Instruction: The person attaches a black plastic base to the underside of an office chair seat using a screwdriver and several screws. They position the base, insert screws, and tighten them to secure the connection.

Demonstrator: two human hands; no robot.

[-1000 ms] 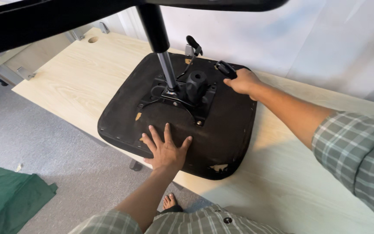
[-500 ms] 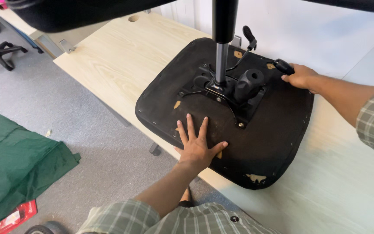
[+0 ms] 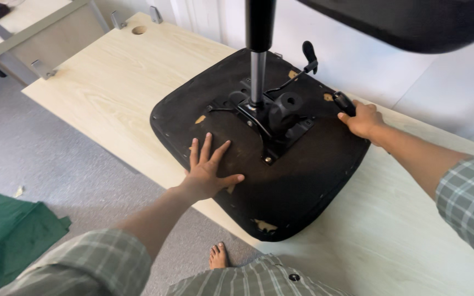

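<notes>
The left hand [image 3: 207,170] lies flat, palm down, fingers spread wide and holding nothing, pressed on the black underside of the chair seat [image 3: 303,181] near its 8 o'clock edge; its forearm runs back toward 7 o'clock into a plaid sleeve. The right hand [image 3: 363,119] reaches in from 4 o'clock with the arm stretched out, its grip curled shut around the black knob of a side lever [image 3: 343,102] at the seat's 2 o'clock rim.

One seat lies upside down on the pale wooden surface [image 3: 111,82], its near corner overhanging the surface edge at 6 o'clock. The seat's middle sits at about 2 o'clock from the left hand and 8 o'clock from the right hand. One metal mechanism plate [image 3: 278,118] is fixed at the seat's centre, between the two hands. One gas cylinder [image 3: 259,55] rises upright from it toward 12 o'clock, chrome below and black above. A second lever [image 3: 308,55] with a black handle sticks out at 1 o'clock.

Beyond the surface, at 8 o'clock, one green cloth [image 3: 6,235] lies on the grey floor, and one bare foot [image 3: 219,256] shows at 6 o'clock
</notes>
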